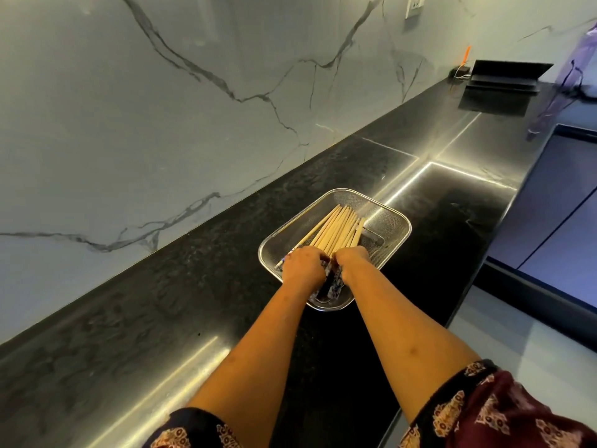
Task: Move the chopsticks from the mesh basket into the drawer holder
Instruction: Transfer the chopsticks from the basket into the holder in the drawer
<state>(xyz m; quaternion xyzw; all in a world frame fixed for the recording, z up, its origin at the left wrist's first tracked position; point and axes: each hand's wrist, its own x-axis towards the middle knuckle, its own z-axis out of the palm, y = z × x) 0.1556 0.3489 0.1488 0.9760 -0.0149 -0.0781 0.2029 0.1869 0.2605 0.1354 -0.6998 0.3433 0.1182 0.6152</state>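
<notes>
Head view: the fingertips of both hands are hidden under the knuckles, and the near corner of the basket (398,218) is covered by the wrists. The left hand (302,265) and right hand (352,258) sit side by side, knuckles up, fingers curled down around the chopsticks (336,231), which lie in the basket. Their pale wooden tips fan out toward the far rim. Dark ends with a blue-and-white pattern show between the wrists, too blurred to read. The basket is fine metal mesh, a rounded rectangle with a wire rim, standing on a glossy black speckled counter (161,302). Behind it rises a grey-veined marble wall (161,108). Patterned sleeves (484,412) are cut off at the bottom edge.
</notes>
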